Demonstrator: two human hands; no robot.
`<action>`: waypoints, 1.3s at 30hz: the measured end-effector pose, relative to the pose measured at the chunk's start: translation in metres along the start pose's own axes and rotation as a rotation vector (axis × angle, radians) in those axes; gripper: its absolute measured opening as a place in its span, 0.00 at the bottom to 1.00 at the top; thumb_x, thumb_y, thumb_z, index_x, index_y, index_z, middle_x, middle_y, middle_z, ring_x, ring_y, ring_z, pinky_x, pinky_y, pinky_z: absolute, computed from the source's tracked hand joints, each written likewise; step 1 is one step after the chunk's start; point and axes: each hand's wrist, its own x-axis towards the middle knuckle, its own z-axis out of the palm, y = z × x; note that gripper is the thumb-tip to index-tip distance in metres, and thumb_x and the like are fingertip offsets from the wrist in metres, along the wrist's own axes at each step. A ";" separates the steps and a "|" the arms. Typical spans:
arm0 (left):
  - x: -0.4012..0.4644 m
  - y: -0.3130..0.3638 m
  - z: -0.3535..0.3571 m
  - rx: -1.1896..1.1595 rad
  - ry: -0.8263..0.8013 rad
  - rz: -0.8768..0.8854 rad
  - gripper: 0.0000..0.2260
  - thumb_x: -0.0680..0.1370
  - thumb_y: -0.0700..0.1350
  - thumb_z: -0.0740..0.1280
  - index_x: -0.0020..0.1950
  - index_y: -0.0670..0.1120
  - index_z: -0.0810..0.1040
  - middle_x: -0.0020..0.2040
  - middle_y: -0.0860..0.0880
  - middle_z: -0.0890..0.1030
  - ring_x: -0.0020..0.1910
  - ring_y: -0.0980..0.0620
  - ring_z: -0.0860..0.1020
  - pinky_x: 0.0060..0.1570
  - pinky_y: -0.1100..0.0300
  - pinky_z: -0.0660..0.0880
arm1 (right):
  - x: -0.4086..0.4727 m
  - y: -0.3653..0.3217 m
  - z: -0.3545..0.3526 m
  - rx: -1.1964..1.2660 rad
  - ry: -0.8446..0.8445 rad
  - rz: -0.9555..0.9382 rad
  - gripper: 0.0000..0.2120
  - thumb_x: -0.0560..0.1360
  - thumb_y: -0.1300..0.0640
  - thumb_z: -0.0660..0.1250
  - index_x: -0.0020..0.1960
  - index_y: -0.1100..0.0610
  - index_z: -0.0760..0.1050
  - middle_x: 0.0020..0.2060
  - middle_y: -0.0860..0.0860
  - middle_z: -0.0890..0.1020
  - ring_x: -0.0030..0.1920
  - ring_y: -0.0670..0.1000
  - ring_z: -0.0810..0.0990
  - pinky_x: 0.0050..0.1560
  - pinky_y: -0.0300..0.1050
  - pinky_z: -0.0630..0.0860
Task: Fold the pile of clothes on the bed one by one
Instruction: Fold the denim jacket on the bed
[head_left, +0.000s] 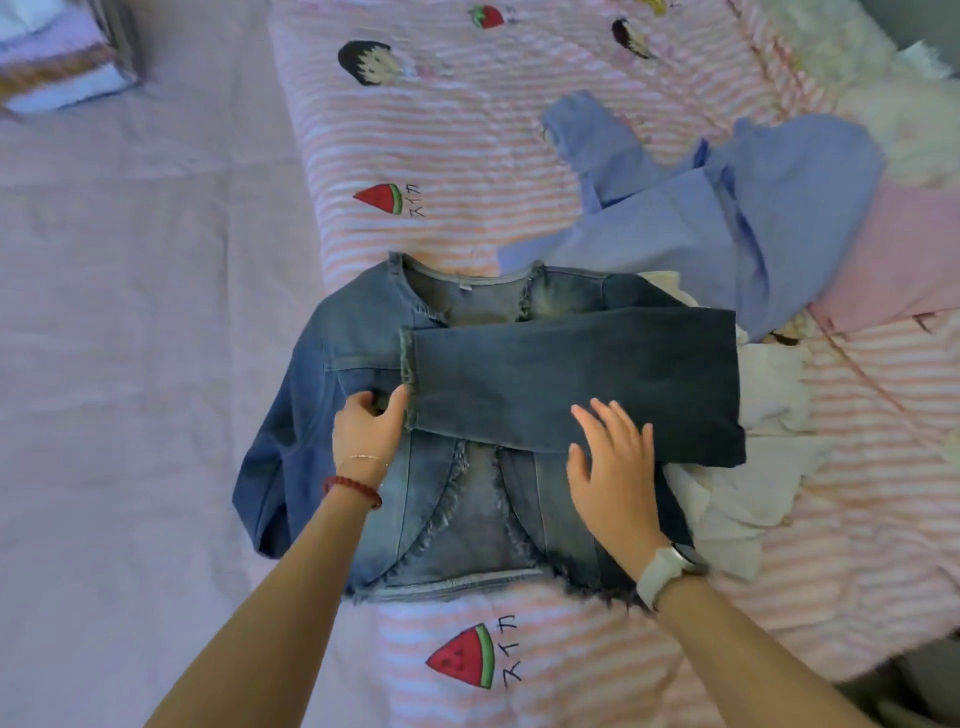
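So there's a faded blue denim jacket with frayed edges (441, 499) laid out flat, front side up, on the bed (130, 312), straddling the plain lilac sheet on the left and the pink-and-white striped quilt with watermelon and cartoon prints (467, 130) on the right. The jacket's right-side sleeve (571, 384) is folded across the chest so its frayed cuff ends up near the left shoulder area, while the other sleeve hangs down along the left edge.

The person's left hand (366, 426), wearing a red bead bracelet (353, 491) and a thin chain, has its fingers curled and pinching the denim right at that cuff's near corner. The right hand (613, 462), with a white-strapped watch (665, 569) on the wrist, lies flat with fingers spread, pressing on the near edge of the folded sleeve and not gripping anything.

The rest of the pile sits just to the right: a crumpled white garment (753, 467) partly tucked under the jacket, a periwinkle blue shirt (727, 208) beyond it, and a pale pink garment (893, 260) at the far right. A fluffy white blanket (857, 67) is in the far right corner, and a stack of folded fabrics (57, 57) sits at far left
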 end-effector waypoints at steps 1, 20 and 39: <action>0.002 0.006 0.005 0.117 0.049 0.009 0.22 0.75 0.57 0.64 0.60 0.41 0.76 0.59 0.40 0.74 0.61 0.40 0.71 0.57 0.50 0.68 | 0.004 0.009 -0.006 -0.004 0.036 0.063 0.18 0.76 0.60 0.60 0.65 0.60 0.72 0.65 0.58 0.73 0.69 0.61 0.67 0.68 0.66 0.57; 0.002 0.027 -0.037 -0.245 0.339 0.112 0.12 0.81 0.39 0.57 0.59 0.32 0.67 0.57 0.35 0.75 0.55 0.40 0.73 0.49 0.57 0.65 | 0.019 0.030 -0.025 -0.080 0.125 0.059 0.24 0.75 0.53 0.52 0.68 0.59 0.68 0.68 0.62 0.69 0.69 0.64 0.64 0.65 0.70 0.57; -0.040 0.027 0.060 0.595 -0.275 0.671 0.26 0.79 0.53 0.58 0.75 0.49 0.57 0.77 0.49 0.53 0.76 0.46 0.49 0.71 0.45 0.49 | 0.004 0.053 -0.034 0.535 0.217 0.412 0.18 0.80 0.63 0.56 0.69 0.59 0.65 0.64 0.55 0.71 0.63 0.51 0.70 0.60 0.45 0.69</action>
